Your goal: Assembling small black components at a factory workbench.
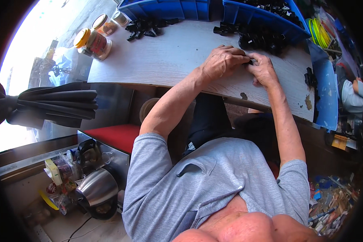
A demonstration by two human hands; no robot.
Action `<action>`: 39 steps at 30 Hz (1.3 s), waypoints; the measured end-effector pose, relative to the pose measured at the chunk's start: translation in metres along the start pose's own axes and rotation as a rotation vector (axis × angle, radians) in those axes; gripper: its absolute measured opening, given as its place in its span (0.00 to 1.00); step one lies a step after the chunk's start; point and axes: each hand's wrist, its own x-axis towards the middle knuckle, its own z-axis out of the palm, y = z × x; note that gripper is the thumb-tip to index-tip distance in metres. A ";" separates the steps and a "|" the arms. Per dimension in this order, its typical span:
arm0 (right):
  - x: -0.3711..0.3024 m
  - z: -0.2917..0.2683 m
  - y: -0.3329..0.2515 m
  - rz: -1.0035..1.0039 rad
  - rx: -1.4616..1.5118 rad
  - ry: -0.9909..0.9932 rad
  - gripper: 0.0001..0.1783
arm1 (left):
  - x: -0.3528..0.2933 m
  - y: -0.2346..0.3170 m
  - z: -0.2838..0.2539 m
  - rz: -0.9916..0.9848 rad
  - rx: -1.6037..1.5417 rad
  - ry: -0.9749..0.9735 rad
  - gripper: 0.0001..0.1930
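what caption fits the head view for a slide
Both hands, left and right, pinch a small black part on the wooden table.

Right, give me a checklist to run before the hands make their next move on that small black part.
1. Both hands meet on the part: left hand and right hand touch at the small black part: ok.
2. Part's alignment: hidden by fingers: cannot tell.
3. Hands resting on the wooden table: ok.
4. More pieces near: pile of black parts just beyond the hands: ok.
5. Blue bin stocked: ok.
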 end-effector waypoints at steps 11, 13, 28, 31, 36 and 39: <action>0.003 0.001 0.007 -0.004 0.008 0.010 0.20 | -0.008 0.021 -0.004 -0.084 0.160 -0.084 0.20; 0.002 0.001 0.006 -0.013 -0.022 0.013 0.21 | -0.010 0.019 -0.005 -0.103 0.117 -0.053 0.19; -0.001 0.005 0.015 -0.112 0.030 0.091 0.22 | -0.037 -0.133 -0.087 -0.533 0.841 0.098 0.13; 0.001 0.005 0.015 -0.114 0.037 0.116 0.23 | -0.040 -0.125 -0.079 -0.434 0.726 0.112 0.12; -0.001 0.001 0.013 -0.100 0.037 0.115 0.23 | -0.037 -0.093 -0.070 -0.408 0.597 0.067 0.16; -0.003 0.003 0.011 -0.104 0.038 0.134 0.21 | -0.041 -0.085 -0.073 -0.441 0.610 0.071 0.15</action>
